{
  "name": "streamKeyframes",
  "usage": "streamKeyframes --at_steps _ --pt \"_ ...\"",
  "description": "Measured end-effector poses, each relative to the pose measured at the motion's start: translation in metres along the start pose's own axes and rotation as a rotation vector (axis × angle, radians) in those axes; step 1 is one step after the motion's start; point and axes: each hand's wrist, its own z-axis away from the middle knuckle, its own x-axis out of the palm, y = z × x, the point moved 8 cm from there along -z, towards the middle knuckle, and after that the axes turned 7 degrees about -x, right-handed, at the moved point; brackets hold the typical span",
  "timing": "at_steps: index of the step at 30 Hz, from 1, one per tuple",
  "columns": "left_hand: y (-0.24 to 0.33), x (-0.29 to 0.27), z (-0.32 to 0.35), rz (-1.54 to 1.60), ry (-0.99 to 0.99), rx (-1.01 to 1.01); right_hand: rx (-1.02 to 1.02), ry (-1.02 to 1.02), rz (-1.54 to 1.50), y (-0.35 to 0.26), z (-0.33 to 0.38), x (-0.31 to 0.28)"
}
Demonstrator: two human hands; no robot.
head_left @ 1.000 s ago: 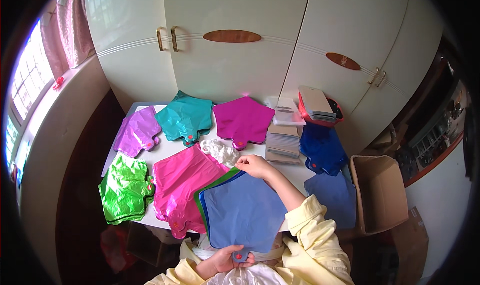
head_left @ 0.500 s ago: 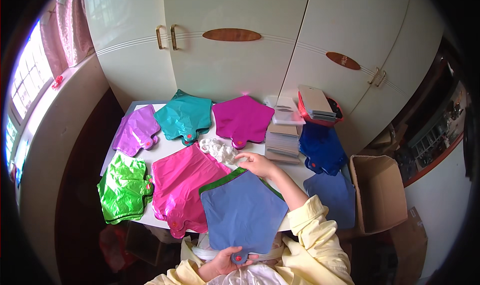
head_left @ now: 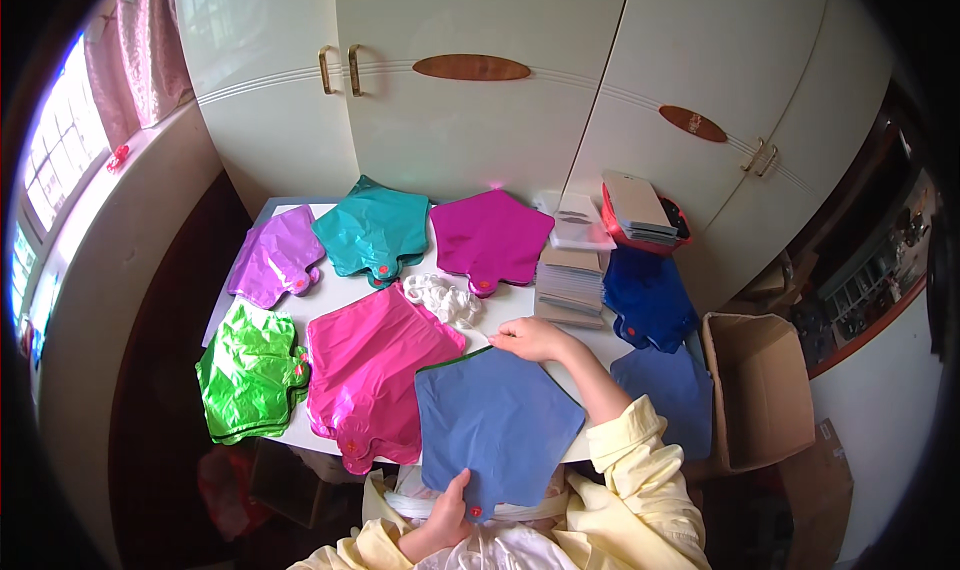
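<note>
We see the left hand (head_left: 447, 510) pinching the valve end of a flat blue star-shaped foil balloon (head_left: 495, 425), at table's 6 o'clock edge. The right hand (head_left: 530, 340) rests open on its 12 o'clock point, apparently flat. At its 9 o'clock lies a pink foil balloon (head_left: 370, 370).

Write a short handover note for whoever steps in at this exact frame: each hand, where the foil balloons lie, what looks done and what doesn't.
Left hand: grip on the lower tip of the blue-grey foil balloon, near the valve.
Right hand: flat on that balloon's top edge, holding nothing.
On the table: flat stacks of pink, green, purple, teal, magenta and dark blue balloons; white bands in the middle.
Done: colours lie sorted in piles.
Left: the blue-grey balloon is in hand, overhanging the near edge.
</note>
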Motion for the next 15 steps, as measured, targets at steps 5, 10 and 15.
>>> streamKeyframes --at_steps 5,10,15 --pt "0.001 0.02 0.014 0.004 -0.305 -0.133 -0.007 -0.08 -0.01 0.01 0.011 -0.001" --pt "-0.022 0.014 0.008 -0.452 -0.381 -0.069 -0.004 0.004 0.14 0.008 0.018 -0.006" --pt "-0.022 -0.002 -0.004 -0.187 -0.218 -0.231 -0.112 0.022 0.056 0.004 0.024 -0.007"
